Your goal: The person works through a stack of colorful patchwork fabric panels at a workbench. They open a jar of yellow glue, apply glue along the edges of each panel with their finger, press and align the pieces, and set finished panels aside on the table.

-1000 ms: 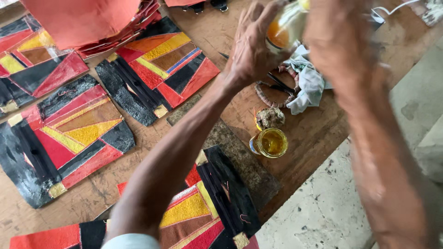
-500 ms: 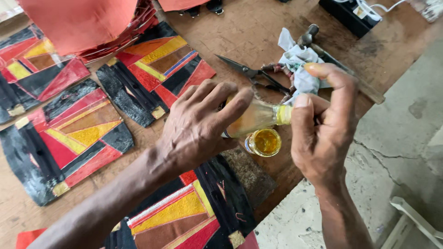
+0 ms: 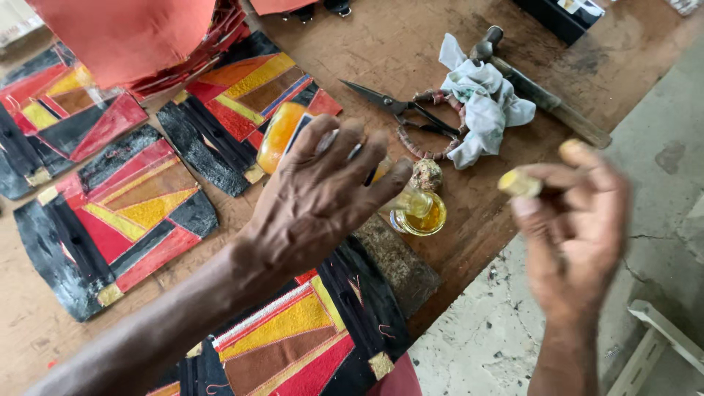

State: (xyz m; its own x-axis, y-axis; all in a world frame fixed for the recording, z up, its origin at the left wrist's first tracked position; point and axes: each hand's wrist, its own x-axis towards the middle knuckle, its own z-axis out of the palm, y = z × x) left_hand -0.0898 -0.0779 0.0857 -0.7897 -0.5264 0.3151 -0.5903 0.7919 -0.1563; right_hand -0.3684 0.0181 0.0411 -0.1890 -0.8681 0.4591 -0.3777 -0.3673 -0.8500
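Gripping a tilted bottle (image 3: 293, 132), left hand (image 3: 323, 198); right hand (image 3: 576, 220) pinches its cap (image 3: 518, 182).

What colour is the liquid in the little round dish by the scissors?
Amber-yellow liquid in the small round glass dish, seen best in the head view.

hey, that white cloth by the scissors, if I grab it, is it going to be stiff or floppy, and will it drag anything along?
The white cloth lies crumpled in soft folds, so it would probably hang limp and weigh little. It sits bunched against the scissors and over the hammer, so lifting it might snag a handle loop or nudge them.
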